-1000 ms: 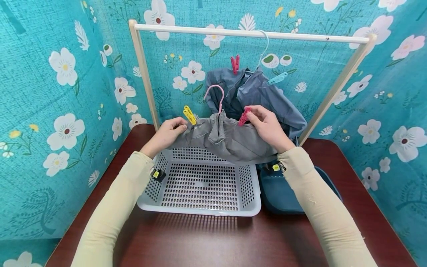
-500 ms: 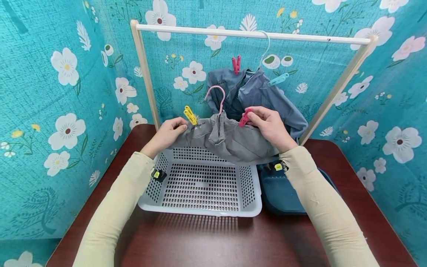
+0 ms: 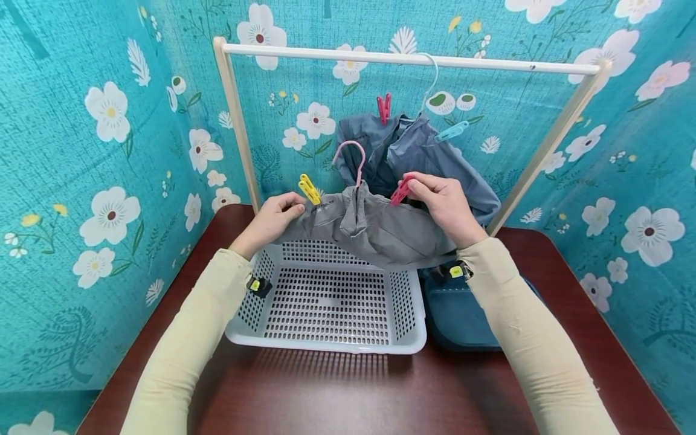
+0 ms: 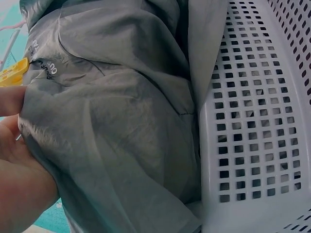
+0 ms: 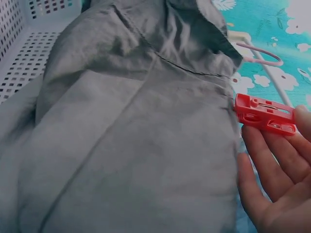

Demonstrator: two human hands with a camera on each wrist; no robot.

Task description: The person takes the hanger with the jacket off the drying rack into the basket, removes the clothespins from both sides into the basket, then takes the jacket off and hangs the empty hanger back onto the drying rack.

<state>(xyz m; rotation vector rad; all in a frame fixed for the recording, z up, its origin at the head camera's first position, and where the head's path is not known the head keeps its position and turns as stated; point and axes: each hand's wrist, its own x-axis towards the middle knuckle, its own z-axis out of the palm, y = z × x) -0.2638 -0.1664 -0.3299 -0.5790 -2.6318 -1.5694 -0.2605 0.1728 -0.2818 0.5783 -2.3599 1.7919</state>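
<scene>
A grey garment (image 3: 375, 232) hangs in folds on a pink hanger (image 3: 362, 158), held up over the back of the basket. Thumb and fingers of my left hand (image 3: 274, 219) pinch its upper left edge; in the left wrist view the fingertips are partly behind the cloth (image 4: 112, 121). A yellow clothespin (image 3: 309, 190) is clipped on that edge close to this hand. On the right side, my right hand (image 3: 441, 202) pinches a red clothespin (image 3: 401, 190) by its handle end. In the right wrist view the nose of this clothespin (image 5: 265, 115) meets the garment's edge.
Below is a light grey perforated basket (image 3: 326, 348), beside a dark blue tub (image 3: 462, 326) on the brown table (image 3: 304, 393). Behind, a blue garment (image 3: 435, 154) with a red and a light blue clothespin hangs from the rack's white bar (image 3: 326, 55).
My right hand has shifted slightly right, its fingers now nearer the end of the red clothespin's handles. The left hand keeps its place on the garment.
</scene>
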